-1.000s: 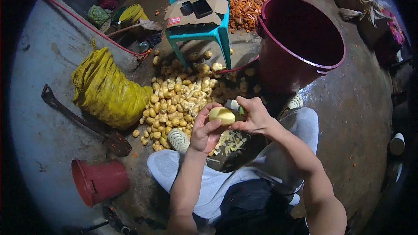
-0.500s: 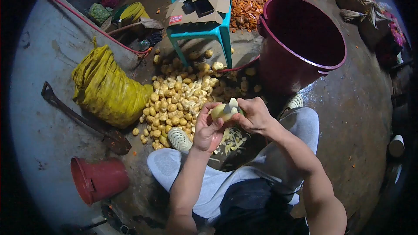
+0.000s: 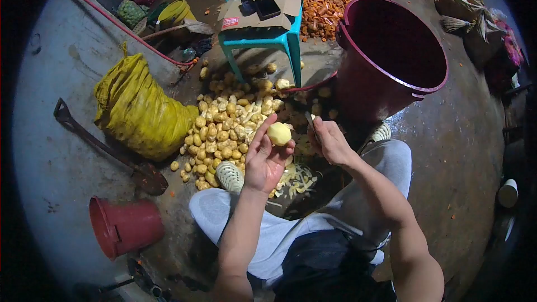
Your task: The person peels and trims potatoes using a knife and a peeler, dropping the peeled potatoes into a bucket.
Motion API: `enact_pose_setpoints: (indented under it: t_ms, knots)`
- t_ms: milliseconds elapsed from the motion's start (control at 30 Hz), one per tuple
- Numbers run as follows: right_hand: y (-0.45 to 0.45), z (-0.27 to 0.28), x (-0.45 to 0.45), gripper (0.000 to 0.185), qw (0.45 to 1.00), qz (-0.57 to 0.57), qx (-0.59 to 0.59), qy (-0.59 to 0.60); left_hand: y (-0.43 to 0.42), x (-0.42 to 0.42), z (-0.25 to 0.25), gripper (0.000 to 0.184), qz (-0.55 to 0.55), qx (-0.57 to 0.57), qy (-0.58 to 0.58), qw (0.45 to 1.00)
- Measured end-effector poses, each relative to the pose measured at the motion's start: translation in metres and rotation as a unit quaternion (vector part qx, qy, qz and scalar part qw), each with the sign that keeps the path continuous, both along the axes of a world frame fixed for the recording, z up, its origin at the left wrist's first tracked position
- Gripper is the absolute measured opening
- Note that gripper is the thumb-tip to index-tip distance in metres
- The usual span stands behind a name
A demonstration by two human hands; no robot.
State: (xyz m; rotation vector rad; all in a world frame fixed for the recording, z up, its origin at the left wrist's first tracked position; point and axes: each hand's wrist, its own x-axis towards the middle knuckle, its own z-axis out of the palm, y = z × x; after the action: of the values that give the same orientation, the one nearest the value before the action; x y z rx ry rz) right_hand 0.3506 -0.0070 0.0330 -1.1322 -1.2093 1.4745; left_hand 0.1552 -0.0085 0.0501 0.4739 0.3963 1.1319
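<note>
A pale peeled potato (image 3: pixel 279 133) rests in my left hand (image 3: pixel 267 161), held between the thumb and curled fingers. Off to its right, my right hand (image 3: pixel 331 142) is closed around a small knife (image 3: pixel 311 120), its blade pointing up and its handle hidden in the fist. The blade and the potato are apart. Below my hands lie strips of potato peel (image 3: pixel 299 180) on the floor. Just beyond my left hand spreads a pile of potatoes (image 3: pixel 224 126), some of them yellowish brown and some pale.
A tall maroon tub (image 3: pixel 386 56) stands front right. Ahead is a teal plastic chair (image 3: pixel 293 45) bearing cardboard, with orange pieces (image 3: pixel 324 5) heaped behind it. On the left are a yellow sack (image 3: pixel 140 109), a shovel (image 3: pixel 100 148) and a red bucket (image 3: pixel 128 226).
My right hand and the knife have come away from the potato toward the right. The potato now shows a smooth, pale surface, and my left hand has turned more palm-up.
</note>
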Motion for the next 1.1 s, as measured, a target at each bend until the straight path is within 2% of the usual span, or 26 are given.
enact_pose_setpoints:
  t_ms: [67,133,200,233,300,367,433,500,533,600,633,667,733,767,800,867,933,1000,1067,1100]
  knots:
    - [0.003,-0.008,0.0,0.066,0.999,0.003,0.023,-0.032,0.003,0.0,0.002,0.059,-0.014,-0.029,-0.006,0.999]
    - [0.006,-0.01,-0.001,0.071,0.997,0.006,0.047,-0.064,0.003,0.0,-0.006,0.065,-0.019,-0.008,-0.02,1.0]
    - [0.007,-0.009,-0.002,0.072,0.998,0.009,0.044,-0.039,0.001,-0.001,-0.013,0.071,-0.026,0.011,-0.033,0.999]
    - [0.007,-0.009,-0.001,0.072,0.998,0.008,0.043,-0.039,0.001,-0.003,-0.015,0.076,-0.021,0.049,0.002,0.999]
    - [0.009,-0.007,0.001,0.07,0.999,0.002,-0.037,0.025,0.002,-0.006,-0.013,0.08,-0.016,0.087,0.036,0.995]
    - [0.015,-0.014,0.006,0.068,0.999,0.009,-0.028,0.024,0.003,-0.009,-0.007,0.076,-0.098,0.035,-0.12,0.987]
    - [0.019,-0.015,0.007,0.066,0.999,0.017,-0.019,0.024,0.001,-0.011,0.002,0.074,-0.09,-0.009,-0.121,0.988]
    - [0.02,-0.014,0.006,0.054,0.997,-0.003,-0.042,0.059,0.001,-0.014,0.002,0.072,-0.081,-0.055,-0.124,0.987]
    - [0.021,-0.012,0.004,0.054,0.997,-0.002,-0.043,0.058,0.002,-0.015,-0.002,0.069,-0.07,-0.035,-0.094,0.993]
    - [0.019,-0.007,-0.004,0.033,0.999,-0.01,-0.009,0.035,0.002,-0.016,-0.007,0.066,-0.059,-0.018,-0.065,0.996]
    - [0.016,-0.003,-0.009,0.031,0.999,-0.026,0.046,0.006,0.001,-0.016,-0.009,0.063,-0.044,-0.007,-0.006,0.999]
    - [0.016,0.0,-0.012,0.031,0.999,-0.026,0.042,0.006,0.0,-0.016,-0.01,0.06,-0.03,0.004,0.054,0.998]
    - [0.016,0.003,-0.017,0.035,0.988,0.006,0.128,-0.085,-0.004,-0.014,-0.012,0.055,-0.003,-0.006,0.069,0.998]
    - [0.017,0.003,-0.018,0.037,0.998,0.0,0.051,-0.031,-0.004,-0.014,-0.012,0.06,-0.013,0.019,0.095,0.995]
    - [0.026,-0.008,-0.016,0.038,0.994,-0.04,0.064,-0.076,-0.004,-0.013,-0.013,0.066,-0.022,0.044,0.121,0.991]
    - [0.048,-0.029,-0.005,0.039,0.985,-0.065,0.0,-0.16,-0.004,-0.014,-0.006,0.065,-0.014,0.032,0.12,0.992]
    - [0.067,-0.069,0.007,0.045,0.964,-0.091,0.016,-0.251,-0.001,-0.021,-0.007,0.056,-0.021,-0.02,0.017,0.999]
    - [0.082,-0.13,0.02,0.047,0.946,-0.107,-0.025,-0.305,0.001,-0.027,-0.008,0.057,-0.004,-0.061,-0.024,0.998]
    - [0.081,-0.202,0.035,0.049,0.926,-0.117,-0.024,-0.359,0.002,-0.031,0.002,0.057,0.01,-0.059,0.018,0.998]
    - [0.076,-0.216,0.035,0.04,0.929,-0.066,-0.102,-0.349,0.004,-0.033,0.002,0.057,0.01,-0.063,0.02,0.998]
